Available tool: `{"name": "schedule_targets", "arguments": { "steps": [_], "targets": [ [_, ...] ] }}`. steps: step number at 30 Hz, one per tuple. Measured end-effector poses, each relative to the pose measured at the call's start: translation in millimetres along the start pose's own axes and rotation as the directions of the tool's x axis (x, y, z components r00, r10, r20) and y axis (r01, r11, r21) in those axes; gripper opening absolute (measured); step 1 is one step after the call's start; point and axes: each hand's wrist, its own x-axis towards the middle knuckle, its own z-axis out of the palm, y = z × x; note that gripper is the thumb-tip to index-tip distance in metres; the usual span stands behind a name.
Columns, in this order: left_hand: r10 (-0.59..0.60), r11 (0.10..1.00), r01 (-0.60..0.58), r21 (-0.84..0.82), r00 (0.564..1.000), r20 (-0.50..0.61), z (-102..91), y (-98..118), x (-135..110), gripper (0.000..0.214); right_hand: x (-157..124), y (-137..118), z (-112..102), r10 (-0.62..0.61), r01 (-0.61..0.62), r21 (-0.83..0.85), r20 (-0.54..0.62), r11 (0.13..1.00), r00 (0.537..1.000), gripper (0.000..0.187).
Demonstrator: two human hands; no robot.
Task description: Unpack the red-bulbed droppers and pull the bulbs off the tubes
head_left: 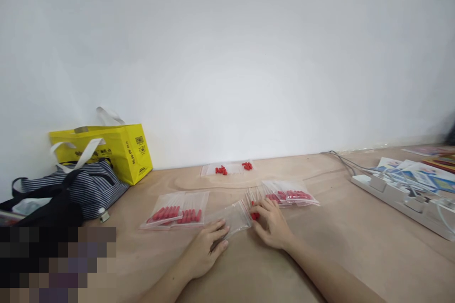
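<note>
In the head view, your left hand (208,248) lies palm down at the left near edge of a clear zip bag (232,218) in the middle of the desk (320,241). Its fingertips rest on the plastic, and the grip stands apart, with a gap between thumb and fingers. Your right hand (273,225) is curled over red-handled rods (255,215) just right of that bag, its fingers touching the red ends; you cannot tell whether the grip is clamped on them, since the fingers hide part of the bundle.

To the left, filled bags (190,216) of red-handled pieces overlap each other; more packed bags (298,195) lie just beyond your right hand. Far back, near the wall (266,57), a clear bag carries two clusters of small red pieces (221,170). Far left stand a yellow carrier bag (137,156) and a striped bag (92,189). On the right are a white power strip (394,201) and printed papers (412,173).
</note>
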Motion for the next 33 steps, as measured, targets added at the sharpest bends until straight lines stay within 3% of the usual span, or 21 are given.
{"name": "schedule_targets", "arguments": {
  "steps": [3, 8, 13, 19, 23, 26, 28, 29, 32, 33],
  "targets": [
    [0.001, 1.0, -0.001, 0.003, 1.0, -0.01, 1.0, -1, 0, 0.035, -2, -8, -1, 0.053, -0.053, -0.009, 0.034, 0.999, 0.998, 0.019],
    [0.005, 1.0, -0.005, 0.004, 1.0, -0.025, 2.3, -2, 0, 0.035, -1, -11, 6, 0.215, -0.216, -0.065, -0.02, 0.974, 0.976, 0.021],
    [-0.017, 1.0, 0.017, -0.002, 0.999, -0.044, 1.9, -2, 0, 0.041, 1, -11, 9, 0.234, -0.234, -0.062, -0.001, 0.97, 0.972, 0.015],
    [-0.021, 1.0, 0.021, 0.023, 0.999, -0.029, 1.0, 0, 0, 0.039, 3, -7, 11, 0.329, -0.33, -0.035, -0.025, 0.943, 0.944, 0.023],
    [0.003, 1.0, -0.003, 0.008, 0.998, -0.057, 3.8, -2, 1, 0.034, 1, -5, 10, 0.313, -0.313, -0.008, -0.005, 0.95, 0.95, 0.025],
    [-0.047, 0.996, 0.033, -0.085, 0.985, -0.168, 4.6, -5, 5, 0.033, 0, -3, 8, 0.26, -0.261, -0.014, -0.045, 0.965, 0.965, 0.021],
    [-0.164, 0.976, 0.108, -0.189, 0.937, -0.308, 0.4, -10, 9, 0.035, -1, -2, 8, 0.24, -0.242, -0.024, -0.085, 0.97, 0.967, 0.022],
    [-0.244, 0.956, 0.155, -0.251, 0.892, -0.38, -4.0, -14, 12, 0.036, -2, 0, 8, 0.238, -0.243, -0.029, -0.109, 0.97, 0.965, 0.023],
    [-0.486, 0.872, 0.33, -0.361, 0.674, -0.557, -27.0, -26, 14, 0.033, -2, 3, 10, 0.25, -0.261, -0.041, -0.184, 0.964, 0.951, 0.026],
    [-0.538, 0.841, 0.415, -0.348, 0.571, -0.62, -37.0, -31, 12, 0.031, -2, 4, 11, 0.25, -0.264, -0.042, -0.202, 0.964, 0.947, 0.026]
  ]
}}
